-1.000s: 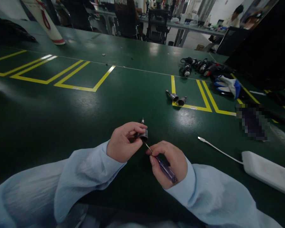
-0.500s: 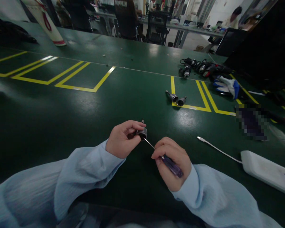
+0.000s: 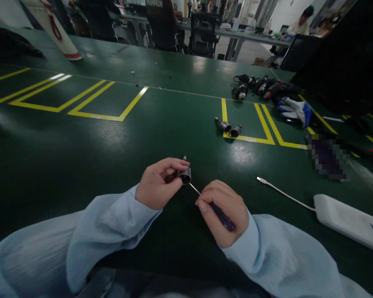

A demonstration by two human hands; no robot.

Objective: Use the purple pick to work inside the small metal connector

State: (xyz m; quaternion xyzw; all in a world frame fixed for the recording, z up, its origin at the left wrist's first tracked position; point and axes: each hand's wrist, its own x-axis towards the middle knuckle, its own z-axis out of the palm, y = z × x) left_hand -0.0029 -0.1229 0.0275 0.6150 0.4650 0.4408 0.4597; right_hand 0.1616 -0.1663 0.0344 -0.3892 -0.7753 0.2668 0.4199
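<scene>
My left hand [image 3: 158, 184] is closed around a cup-shaped metal hole saw [image 3: 186, 173], its thin shank pointing away from me and its open mouth towards me. In my right hand [image 3: 225, 213] is a screwdriver [image 3: 221, 217] with a dark purple handle and a thin steel shaft. The shaft slants up to the left, and its tip is at the mouth of the hole saw; the tip itself is hard to make out. Two similar hole saws [image 3: 226, 126] lie side by side farther back, at a corner of a yellow tape outline.
A white power strip or box [image 3: 348, 219] with a short white cable [image 3: 286, 195] lies at right. Behind are a blurred-out dark item [image 3: 327, 159], a blue-and-white glove [image 3: 295, 111] and several black power tools [image 3: 262, 86]. Yellow tape marks the green table [image 3: 174, 120]. People sit beyond.
The view has shifted slightly. The screwdriver's handle has turned a little in my right hand, with its tip still at the hole saw's mouth. My left hand keeps its hold.
</scene>
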